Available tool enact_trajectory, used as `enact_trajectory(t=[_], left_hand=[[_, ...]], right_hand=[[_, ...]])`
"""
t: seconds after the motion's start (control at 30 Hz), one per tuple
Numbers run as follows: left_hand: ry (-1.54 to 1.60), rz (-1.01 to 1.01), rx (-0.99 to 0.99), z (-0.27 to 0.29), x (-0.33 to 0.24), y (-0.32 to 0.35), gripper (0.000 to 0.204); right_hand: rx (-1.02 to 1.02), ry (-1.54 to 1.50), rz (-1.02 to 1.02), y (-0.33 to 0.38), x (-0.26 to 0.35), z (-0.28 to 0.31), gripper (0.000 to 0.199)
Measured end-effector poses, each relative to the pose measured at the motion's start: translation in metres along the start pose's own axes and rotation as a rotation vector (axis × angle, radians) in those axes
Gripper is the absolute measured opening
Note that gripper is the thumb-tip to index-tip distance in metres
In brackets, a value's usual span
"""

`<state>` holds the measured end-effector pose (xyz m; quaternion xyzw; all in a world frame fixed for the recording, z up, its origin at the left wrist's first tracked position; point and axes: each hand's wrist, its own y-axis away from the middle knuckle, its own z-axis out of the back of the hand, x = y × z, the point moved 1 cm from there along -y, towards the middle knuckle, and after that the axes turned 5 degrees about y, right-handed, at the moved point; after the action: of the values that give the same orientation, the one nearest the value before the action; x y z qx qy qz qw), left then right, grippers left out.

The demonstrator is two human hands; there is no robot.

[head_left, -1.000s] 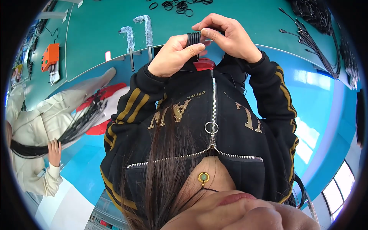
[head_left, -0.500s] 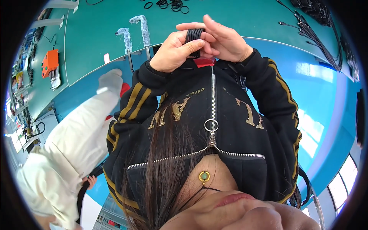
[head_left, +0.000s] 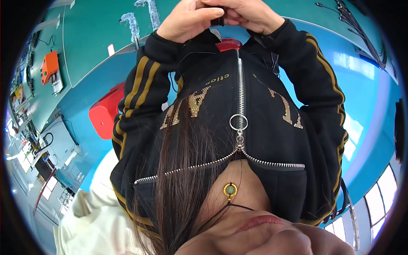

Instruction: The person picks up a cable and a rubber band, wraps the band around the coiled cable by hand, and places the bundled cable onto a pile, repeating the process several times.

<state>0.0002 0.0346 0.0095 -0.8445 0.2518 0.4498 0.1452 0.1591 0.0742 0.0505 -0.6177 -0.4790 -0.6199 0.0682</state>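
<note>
Both my hands meet at the top edge, in front of the green table, and the frame cuts off part of them. My left hand [head_left: 187,20] is closed around a bundle of black rings [head_left: 218,20], its thumb lying across it. Against that bundle, my right hand [head_left: 257,16] has its fingers curled in. Whether those fingers grip the rings or something else is hidden.
Two rods wrapped in pale blue material [head_left: 132,26] stand at the table [head_left: 91,38] edge. Black cables [head_left: 352,25] hang at the right. An orange box [head_left: 50,68] lies far left. A red stool [head_left: 106,112] and a person in white clothing [head_left: 97,216] are at my left.
My joined hands have shifted up in the picture, partly out of the frame. The person in white has moved down and away from the table, uncovering the red stool.
</note>
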Motion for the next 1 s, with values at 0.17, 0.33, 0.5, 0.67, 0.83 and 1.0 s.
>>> enact_trajectory(t=[0.17, 0.33, 0.5, 0.67, 0.83, 1.0], left_hand=[[0.213, -0.353, 0.131, -0.003, -0.013, -0.008, 0.021], [-0.31, 0.04, -0.464, 0.003, -0.024, 0.014, 0.021], [-0.207, 0.056, -0.212, -0.014, -0.005, 0.003, 0.023], [-0.099, 0.049, -0.122, -0.016, 0.003, 0.006, 0.026], [-0.083, -0.005, -0.104, -0.016, 0.007, 0.009, 0.024], [-0.269, -0.01, -0.053, -0.018, 0.0, 0.013, 0.022]], right_hand=[[0.085, -0.022, 0.437, -0.009, 0.004, 0.005, 0.022], [-0.107, 0.082, 0.385, -0.004, 0.005, 0.014, 0.021], [-0.052, 0.176, 0.481, -0.005, -0.001, 0.002, 0.018], [-0.019, 0.305, 0.53, -0.004, -0.012, 0.001, 0.015], [-0.023, 0.376, 0.575, -0.002, -0.013, 0.002, 0.014], [-0.108, 0.437, 0.623, 0.006, -0.014, 0.014, 0.014]])
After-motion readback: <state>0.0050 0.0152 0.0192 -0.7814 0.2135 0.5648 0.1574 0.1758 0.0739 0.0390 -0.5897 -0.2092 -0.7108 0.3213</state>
